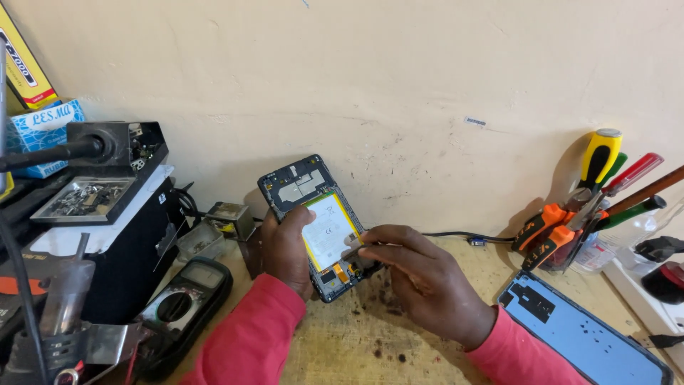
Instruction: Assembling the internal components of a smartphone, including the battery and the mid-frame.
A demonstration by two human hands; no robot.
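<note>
My left hand [285, 249] grips an opened phone [303, 182] by its left edge and holds it tilted above the wooden bench. The phone's back is off, showing a dark frame, metal shields and a white battery [328, 228] with a yellow rim. My right hand [420, 274] rests at the phone's lower right, fingers pinched around a thin tool whose tip meets the battery's right edge. Both arms wear red sleeves.
A blue phone back cover [581, 331] lies at the right front. Screwdrivers and orange-handled pliers [591, 192] stand in a holder at the right wall. A multimeter [182, 306], a black box with a parts tray [85, 199] and a soldering stand [57, 314] crowd the left.
</note>
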